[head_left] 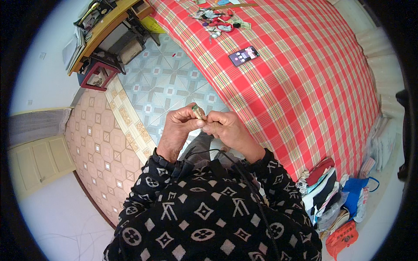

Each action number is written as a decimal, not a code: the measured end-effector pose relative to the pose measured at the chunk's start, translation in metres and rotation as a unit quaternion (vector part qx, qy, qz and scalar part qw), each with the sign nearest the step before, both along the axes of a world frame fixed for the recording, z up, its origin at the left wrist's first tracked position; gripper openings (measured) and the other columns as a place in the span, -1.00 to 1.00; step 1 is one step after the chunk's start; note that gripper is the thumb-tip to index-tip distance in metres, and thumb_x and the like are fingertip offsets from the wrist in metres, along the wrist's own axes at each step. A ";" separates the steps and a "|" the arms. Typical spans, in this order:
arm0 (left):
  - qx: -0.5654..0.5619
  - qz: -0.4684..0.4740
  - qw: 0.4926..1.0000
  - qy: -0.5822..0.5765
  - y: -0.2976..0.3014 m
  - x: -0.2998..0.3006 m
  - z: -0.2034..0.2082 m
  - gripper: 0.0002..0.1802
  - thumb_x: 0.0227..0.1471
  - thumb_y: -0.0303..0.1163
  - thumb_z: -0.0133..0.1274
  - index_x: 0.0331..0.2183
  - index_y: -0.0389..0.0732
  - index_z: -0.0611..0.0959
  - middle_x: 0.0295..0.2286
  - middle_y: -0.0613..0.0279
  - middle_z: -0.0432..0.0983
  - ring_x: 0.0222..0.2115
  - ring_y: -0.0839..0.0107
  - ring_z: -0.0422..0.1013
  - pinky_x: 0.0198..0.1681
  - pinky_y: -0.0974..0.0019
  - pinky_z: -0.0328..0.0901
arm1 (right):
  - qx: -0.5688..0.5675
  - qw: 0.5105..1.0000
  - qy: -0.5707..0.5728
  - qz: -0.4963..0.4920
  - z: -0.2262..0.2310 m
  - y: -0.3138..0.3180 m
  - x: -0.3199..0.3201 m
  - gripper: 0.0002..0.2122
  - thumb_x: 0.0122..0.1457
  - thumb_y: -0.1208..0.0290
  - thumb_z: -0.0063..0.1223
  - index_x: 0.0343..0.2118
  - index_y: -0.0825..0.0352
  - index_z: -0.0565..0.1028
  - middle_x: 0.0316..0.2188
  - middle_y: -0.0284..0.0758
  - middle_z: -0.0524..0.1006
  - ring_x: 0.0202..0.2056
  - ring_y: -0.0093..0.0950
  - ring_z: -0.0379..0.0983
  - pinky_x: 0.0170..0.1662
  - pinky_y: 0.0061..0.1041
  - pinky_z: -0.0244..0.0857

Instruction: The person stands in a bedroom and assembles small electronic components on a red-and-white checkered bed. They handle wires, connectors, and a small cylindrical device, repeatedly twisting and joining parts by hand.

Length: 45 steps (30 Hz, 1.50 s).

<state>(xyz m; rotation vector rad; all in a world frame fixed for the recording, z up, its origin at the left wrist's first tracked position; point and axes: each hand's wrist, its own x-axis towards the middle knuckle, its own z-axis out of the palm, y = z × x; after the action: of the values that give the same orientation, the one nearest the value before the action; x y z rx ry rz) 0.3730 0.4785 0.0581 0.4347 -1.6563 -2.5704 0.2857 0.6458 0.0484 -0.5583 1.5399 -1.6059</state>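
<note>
In front of my chest, my left hand [179, 127] is closed, pinching a small, short object [197, 112] with a green end and a beige-gold body. Its exact kind is too small to make out. Right beside it, my right hand [230, 129] is closed too, thumb and forefinger pressed together at the object's lower end, touching the left fingertips. Whether the right fingers grip the same object or something finer is hidden.
A bed with a red checked cover [278, 87] fills the right side. On it lie a phone [244, 56] and a pile of small items [222, 21]. Folded clothes and bags [333, 195] sit lower right. A wooden sewing table [109, 30] stands upper left on the tiled floor [172, 87].
</note>
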 end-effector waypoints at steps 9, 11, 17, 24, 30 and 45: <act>0.027 -0.029 0.999 0.022 -0.003 -0.005 -0.002 -0.94 0.00 -0.55 0.25 -0.41 -0.30 0.69 -0.40 0.33 0.48 -0.36 0.53 0.41 -0.21 0.40 0.34 | -0.033 0.997 -0.068 0.029 -0.008 0.000 0.000 -0.91 0.17 0.50 0.15 -0.43 0.38 0.53 -0.61 -0.43 0.48 -0.61 -0.68 0.32 -0.54 -0.63 0.18; 0.025 -0.033 0.999 0.028 -0.002 -0.006 -0.001 -0.92 0.00 -0.54 0.26 -0.37 -0.29 0.70 -0.36 0.33 0.48 -0.32 0.52 0.41 -0.16 0.38 0.34 | -0.046 0.993 -0.104 0.027 -0.008 0.000 -0.001 -0.90 0.19 0.49 0.14 -0.44 0.39 0.53 -0.59 -0.42 0.49 -0.60 -0.66 0.34 -0.53 -0.63 0.20; -0.013 -0.056 0.998 0.013 0.000 -0.008 0.001 -0.84 -0.02 -0.50 0.27 -0.31 -0.26 0.73 -0.26 0.29 0.49 -0.21 0.42 0.39 -0.06 0.32 0.28 | -0.128 0.966 -0.222 0.027 -0.015 0.007 -0.002 -0.87 0.29 0.51 -0.04 -0.26 0.48 0.50 -0.50 -0.26 0.51 -0.56 -0.61 0.34 -0.48 -0.65 0.21; 0.023 -0.050 0.998 -0.014 0.007 -0.009 0.006 -0.92 0.02 -0.53 0.24 -0.47 -0.26 0.64 -0.35 0.35 0.47 -0.29 0.49 0.38 -0.12 0.34 0.30 | -0.120 0.965 -0.234 0.018 -0.028 0.010 0.000 -0.80 0.33 0.41 -0.03 -0.22 0.49 0.50 -0.47 -0.20 0.54 -0.55 -0.59 0.38 -0.51 -0.64 0.23; -0.038 -0.015 0.999 -0.024 0.008 -0.011 -0.001 -0.95 0.10 -0.56 0.17 -0.42 -0.26 0.63 -0.41 0.37 0.46 -0.39 0.57 0.44 -0.25 0.44 0.36 | -0.106 0.970 -0.220 0.001 -0.021 0.008 -0.005 -0.81 0.27 0.36 0.09 -0.25 0.42 0.52 -0.39 -0.33 0.54 -0.44 -0.60 0.42 -0.39 -0.63 0.32; -0.132 -0.067 0.987 -0.059 0.018 -0.010 -0.001 -0.96 0.14 -0.56 0.14 -0.35 -0.29 0.58 -0.54 0.41 0.47 -0.51 0.65 0.37 -0.42 0.50 0.32 | -0.025 0.989 -0.014 -0.146 -0.001 0.008 -0.016 -0.86 0.16 0.55 0.18 -0.21 0.38 0.53 -0.41 -0.44 0.53 -0.38 -0.70 0.42 -0.30 -0.69 0.32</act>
<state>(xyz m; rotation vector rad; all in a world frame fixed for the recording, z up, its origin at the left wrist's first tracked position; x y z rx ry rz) 0.3625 0.4967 0.0572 0.4780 -2.1006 -2.4023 0.2696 0.6537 0.0476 -0.3446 1.6209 -1.8675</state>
